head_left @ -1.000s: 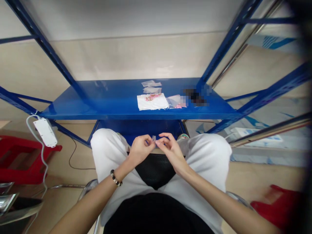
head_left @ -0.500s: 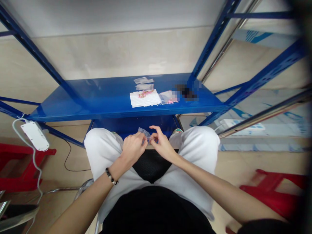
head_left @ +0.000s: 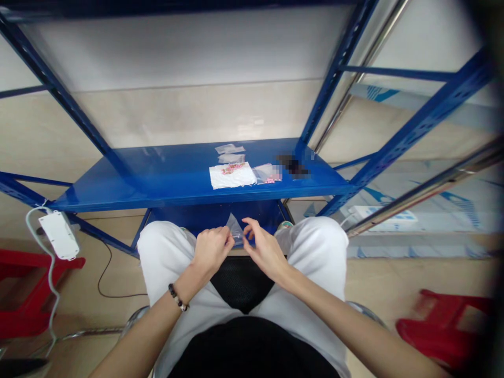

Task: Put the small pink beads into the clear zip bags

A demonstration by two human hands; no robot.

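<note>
Above my lap I hold a small clear plastic bag (head_left: 235, 227). My left hand (head_left: 210, 249), with a beaded bracelet (head_left: 178, 297) at the wrist, is closed on the bag's left side between thumb and fingers. My right hand (head_left: 265, 249) has its thumb and fingertips curled at the bag's right corner; its fingers stand a little apart from each other. On the blue shelf (head_left: 165, 181) ahead lies a white cloth or paper (head_left: 226, 181) with small pink and brownish beads (head_left: 233, 168) on it. A clear bag with pink pieces (head_left: 268, 173) lies to its right.
Behind the white sheet lie flat clear bags (head_left: 230, 153). A blurred dark item (head_left: 293, 165) is at the shelf's right. Blue uprights (head_left: 326, 89) frame the shelf. A white power strip (head_left: 59, 234) hangs left. Red stools (head_left: 444, 325) stand on both sides.
The view has tilted, so the shelf appears lower. My hands have drawn slightly apart, and more of the clear bag shows between them, its upper corner pointing up.
</note>
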